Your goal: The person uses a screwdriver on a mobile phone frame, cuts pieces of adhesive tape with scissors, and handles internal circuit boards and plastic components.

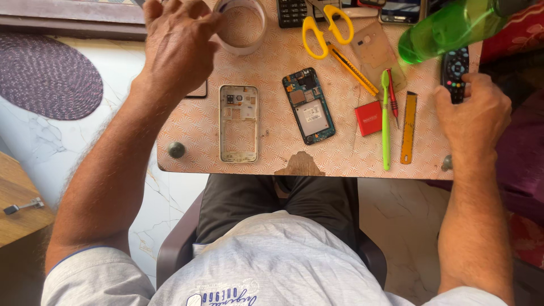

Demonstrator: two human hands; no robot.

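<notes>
My left hand (pixel 178 42) reaches to the far left of the small patterned table (pixel 340 158) and grips the rim of a clear tape roll (pixel 243 25). My right hand (pixel 473 116) rests at the table's right edge, fingers closed around the lower end of a black remote control (pixel 456 68). Between the hands lie a white phone frame (pixel 238 123) and a blue phone circuit board (pixel 309 106), both flat and apart from either hand.
Yellow-handled scissors (pixel 326 28), a yellow utility knife (pixel 354 71), a green toothbrush (pixel 385 122), a red screwdriver (pixel 392 96), a small red block (pixel 369 118), an orange ruler (pixel 408 127) and a green bottle (pixel 447 28) crowd the right half. A purple mat (pixel 48 76) lies on the floor at left.
</notes>
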